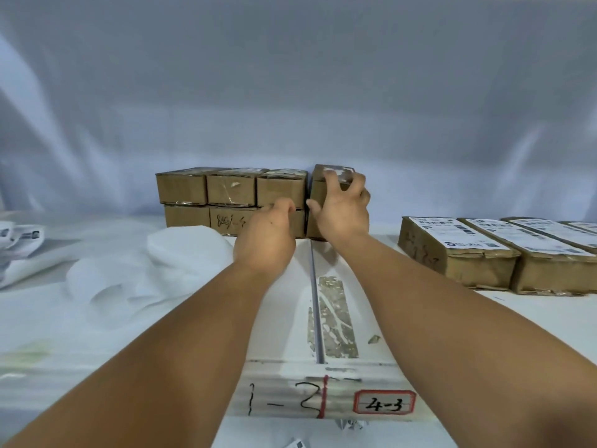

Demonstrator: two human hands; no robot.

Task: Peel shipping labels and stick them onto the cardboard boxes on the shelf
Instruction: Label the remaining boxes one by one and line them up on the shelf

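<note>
Head view: reaching with both bare forearms over a white shelf board (281,318) toward a two-row stack of plain brown cardboard boxes (232,189) set against pale blue-white plastic sheeting (290,92). Gripping with the right hand (342,208) a brown cardboard box with torn white label scraps on top (318,190), fingers spread over its top, thumb on its front face. Tilted, that box, just beside the right end of the stack. Left hand (268,231) against the front of the stack's right end, fingers curled at the seam between upper and lower row. Cannot tell whether holding anything, the back of the hand hiding the fingertips. Well apart to the right, a row of brown cardboard boxes with white printed shipping labels on top (458,250), lying side by side on the shelf. To the left, crumpled white foam sheets (145,270) near the stack, and at the far left edge loose white label sheets (22,237). Between the forearms, a grey metal seam (316,302) flanked by scuffed patches. On the near edge, handwritten "1-2" and a red-bordered tag marked "4-3" (384,403), with small paper scraps (350,425) below.
</note>
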